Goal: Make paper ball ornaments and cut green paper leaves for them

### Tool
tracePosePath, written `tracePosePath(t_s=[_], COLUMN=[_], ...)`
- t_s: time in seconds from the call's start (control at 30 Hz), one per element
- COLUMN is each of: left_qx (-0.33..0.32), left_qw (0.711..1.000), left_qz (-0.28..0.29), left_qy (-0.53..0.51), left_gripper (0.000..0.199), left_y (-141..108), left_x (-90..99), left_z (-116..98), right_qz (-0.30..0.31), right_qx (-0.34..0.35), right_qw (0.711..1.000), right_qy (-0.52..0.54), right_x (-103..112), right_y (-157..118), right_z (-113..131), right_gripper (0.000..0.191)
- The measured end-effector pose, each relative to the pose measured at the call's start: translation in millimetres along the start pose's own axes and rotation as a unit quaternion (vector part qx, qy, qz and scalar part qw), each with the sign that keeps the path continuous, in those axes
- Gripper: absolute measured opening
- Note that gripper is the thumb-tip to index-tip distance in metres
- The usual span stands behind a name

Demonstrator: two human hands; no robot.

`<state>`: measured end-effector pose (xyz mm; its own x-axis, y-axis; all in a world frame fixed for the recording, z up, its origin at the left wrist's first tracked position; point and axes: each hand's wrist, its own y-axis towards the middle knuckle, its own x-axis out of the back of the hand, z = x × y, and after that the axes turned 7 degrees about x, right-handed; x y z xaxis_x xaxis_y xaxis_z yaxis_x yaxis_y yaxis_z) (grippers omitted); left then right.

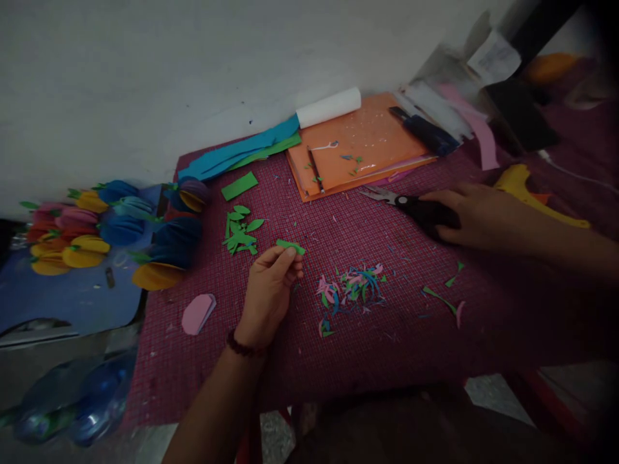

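My left hand (pixel 268 293) is closed in a pinch on a small green strip (pixel 291 246), held over the middle of the table. Left of it lies a pile of green leaf-shaped cutouts (pixel 236 232), with a green rectangle (pixel 240 186) behind. Over on the right, my right hand (pixel 464 216) is closed around the black handles of a pair of pliers (pixel 401 201); the metal jaws point left and stand slightly apart. Pink, green and blue scraps (pixel 355 283) are heaped between my hands, nearer to me. A pink rounded piece (pixel 198 314) rests at the left.
Colourful layered paper fruits (pixel 87 250) sit on a blue surface (pixel 29 303) at left. At the back are blue strips (pixel 236 151), a white roll (pixel 329 107) and an orange folder (pixel 353 142). A yellow-handled tool (pixel 513 182) lies by my right forearm.
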<state>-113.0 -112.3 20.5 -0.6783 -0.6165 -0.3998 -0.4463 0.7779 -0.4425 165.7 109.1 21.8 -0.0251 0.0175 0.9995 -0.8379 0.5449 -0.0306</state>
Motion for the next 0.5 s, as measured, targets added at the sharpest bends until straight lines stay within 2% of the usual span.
tracePosePath(t_s=[0.1, 0.17, 0.23, 0.3, 0.4, 0.5], left_qx=[-0.024, -0.041, -0.056, -0.067, -0.085, -0.1], left_qw=[1.0, 0.999, 0.997, 0.996, 0.993, 0.992], left_qz=[-0.012, -0.02, -0.023, -0.022, -0.02, -0.007], left_qy=[-0.009, -0.022, -0.037, -0.054, -0.074, -0.076], left_gripper=[0.014, 0.014, 0.014, 0.016, 0.02, 0.021], left_y=[0.5, 1.0, 1.4, 1.5, 0.9, -0.9], left_x=[1.1, 1.2, 1.5, 2.0, 2.0, -1.3], left_z=[-0.1, -1.2, -2.6, -4.2, -7.1, -13.2], right_qz=[-0.034, -0.1, -0.181, -0.21, -0.122, -0.036], right_qx=[-0.032, -0.042, -0.048, -0.047, -0.009, 0.071], right_qw=[0.998, 0.99, 0.964, 0.917, 0.86, 0.82], right_qy=[0.042, 0.091, 0.189, 0.337, 0.496, 0.567], right_x=[-0.2, 2.2, 8.2, 16.8, 29.2, 36.3], right_y=[-0.8, -6.1, -12.4, -16.0, -10.2, 6.6], right_z=[-2.6, 3.2, 16.2, 34.9, 66.6, 94.6], right_gripper=[0.051, 0.045, 0.043, 0.049, 0.059, 0.062])
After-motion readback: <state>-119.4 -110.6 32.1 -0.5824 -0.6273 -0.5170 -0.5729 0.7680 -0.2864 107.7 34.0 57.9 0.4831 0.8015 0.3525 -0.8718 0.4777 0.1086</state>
